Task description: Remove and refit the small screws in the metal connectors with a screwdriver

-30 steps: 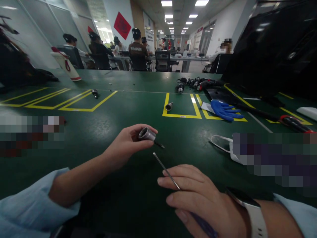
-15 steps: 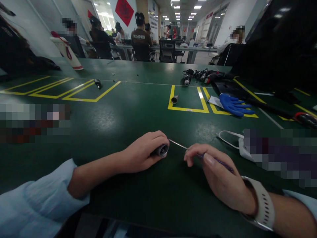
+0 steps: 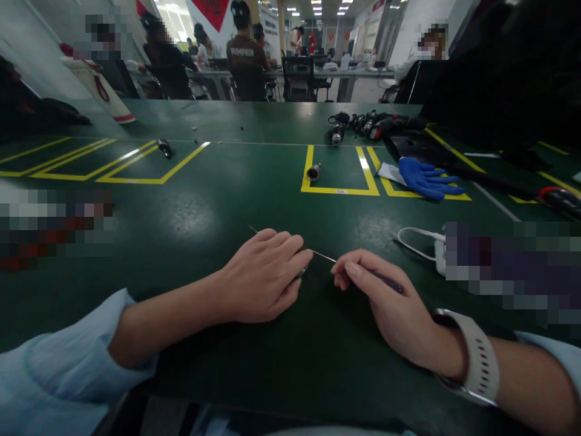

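Note:
Curled around a small metal cylinder (image 3: 302, 270), my left hand (image 3: 265, 275) rests low over the green table (image 3: 195, 254); only the cylinder's right end shows. My right hand (image 3: 381, 290) pinches a thin tool by its dark purple handle (image 3: 385, 281). The tool's slim metal shaft (image 3: 323, 256) points left and reaches my left hand's fingers. A thin tip also shows beyond the left hand's knuckles. The fingers hide whether the shaft touches the cylinder.
Yellow tape frames hold a metal socket (image 3: 313, 172), a dark metal part (image 3: 164, 148) and a blue glove (image 3: 429, 178). Behind them lie cabled tools (image 3: 363, 124). A white cable (image 3: 415, 233) is at right. People sit at far desks.
My left hand has turned over the cylinder, covering most of it. The tool in my right hand has shifted left, and a thin tip now shows past the left knuckles. The view has tilted down.

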`<action>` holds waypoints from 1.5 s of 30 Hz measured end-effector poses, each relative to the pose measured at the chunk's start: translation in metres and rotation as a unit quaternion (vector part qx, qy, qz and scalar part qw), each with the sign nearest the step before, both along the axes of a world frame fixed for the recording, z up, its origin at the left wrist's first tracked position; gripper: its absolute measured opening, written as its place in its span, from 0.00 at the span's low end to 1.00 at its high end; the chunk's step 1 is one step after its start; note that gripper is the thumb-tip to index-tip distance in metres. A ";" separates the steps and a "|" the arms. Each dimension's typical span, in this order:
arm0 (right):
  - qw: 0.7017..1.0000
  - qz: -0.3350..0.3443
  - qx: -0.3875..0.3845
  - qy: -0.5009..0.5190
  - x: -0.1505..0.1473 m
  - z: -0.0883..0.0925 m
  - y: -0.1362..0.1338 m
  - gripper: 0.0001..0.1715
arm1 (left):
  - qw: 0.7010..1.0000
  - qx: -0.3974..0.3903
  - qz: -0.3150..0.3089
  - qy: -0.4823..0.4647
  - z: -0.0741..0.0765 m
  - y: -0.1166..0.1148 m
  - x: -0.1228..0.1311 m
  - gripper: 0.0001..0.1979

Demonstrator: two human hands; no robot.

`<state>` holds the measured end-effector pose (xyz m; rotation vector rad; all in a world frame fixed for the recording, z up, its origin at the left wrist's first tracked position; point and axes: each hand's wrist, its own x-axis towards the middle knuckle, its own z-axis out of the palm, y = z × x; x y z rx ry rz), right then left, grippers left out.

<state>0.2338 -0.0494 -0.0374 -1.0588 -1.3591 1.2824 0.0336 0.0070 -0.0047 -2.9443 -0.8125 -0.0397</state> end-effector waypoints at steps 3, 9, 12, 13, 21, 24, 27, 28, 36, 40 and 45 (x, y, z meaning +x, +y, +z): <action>1.000 -0.010 -0.004 0.006 -0.002 0.000 0.001 0.12 | 0.999 0.050 -0.003 0.017 0.003 -0.003 0.001 0.14; 0.998 -0.031 -0.023 0.054 -0.004 -0.001 0.001 0.08 | 0.999 0.052 -0.003 0.013 0.001 -0.002 -0.002 0.14; 0.996 -0.031 -0.015 0.085 -0.001 -0.001 0.000 0.11 | 0.999 -0.012 0.039 -0.035 0.003 0.005 -0.009 0.14; 0.995 -0.026 -0.017 0.092 -0.001 0.000 0.000 0.13 | 0.995 -0.045 0.062 -0.065 0.005 0.008 -0.013 0.14; 0.997 -0.017 -0.044 0.056 0.000 0.003 0.001 0.20 | 0.862 -0.323 0.169 -0.353 0.010 0.022 -0.031 0.16; 0.998 -0.025 -0.038 0.035 -0.001 0.002 0.002 0.20 | 0.853 -0.321 0.185 -0.368 0.007 0.020 -0.031 0.16; 0.999 -0.026 -0.031 -0.005 0.000 0.005 0.001 0.19 | 0.864 -0.293 0.196 -0.360 0.008 0.018 -0.030 0.16; 0.999 -0.028 -0.023 -0.028 0.000 0.007 0.001 0.19 | 0.865 -0.288 0.199 -0.360 0.009 0.018 -0.030 0.16; 0.997 -0.022 -0.043 -0.064 0.006 0.019 0.007 0.20 | 0.823 -0.359 0.211 -0.387 0.015 0.011 -0.025 0.15; 0.993 0.003 -0.111 0.051 -0.001 0.016 0.009 0.19 | 0.764 -0.427 0.202 -0.440 0.015 0.005 -0.021 0.14; 0.980 0.023 -0.067 0.188 -0.003 0.019 0.006 0.16 | 0.726 -0.471 0.209 -0.456 0.008 0.001 -0.017 0.15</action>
